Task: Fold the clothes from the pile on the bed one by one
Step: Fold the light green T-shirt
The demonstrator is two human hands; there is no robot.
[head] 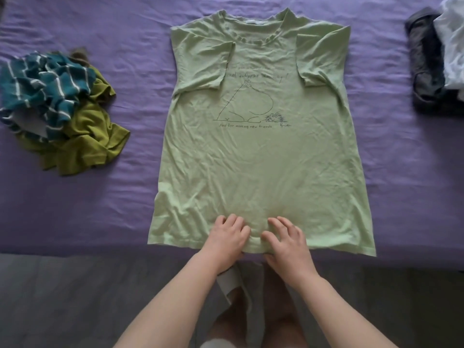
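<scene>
A light green T-shirt (261,151) with a black line drawing lies flat, print up, on the purple bed sheet (75,209), collar away from me. Both short sleeves are folded inward over the chest. My left hand (229,237) and my right hand (285,241) rest side by side on the middle of the hem at the bed's near edge, with their fingers bent and pressing into the cloth. A crumpled pile lies at the left: a teal striped garment (47,94) on top of an olive green one (88,139).
At the right edge of the bed sit folded clothes, a dark grey piece (424,61) with a white one (452,41) on it. Grey floor (75,297) runs below the bed edge.
</scene>
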